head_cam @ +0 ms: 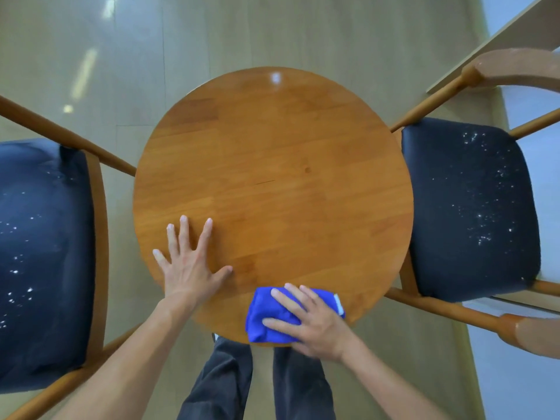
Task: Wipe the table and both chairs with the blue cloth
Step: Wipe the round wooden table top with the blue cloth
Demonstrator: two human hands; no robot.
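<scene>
Right hand [315, 324] flat on cloth [266, 316] at near bench [272, 177] edge, fingers [285, 298] released, pointing away toward the unwiped top.

café-like seating area, round wooden table [272, 177], two padded chairs [469, 207], wood floor [181, 40]

Pale wood-look plank flooring [272, 31] fills the view and carries soft streaks of overhead light toward eleven o'clock, while at one to two o'clock a light wooden board [497, 47] (its nature unclear) slants beside a whitish-blue surface [527, 153].
</scene>
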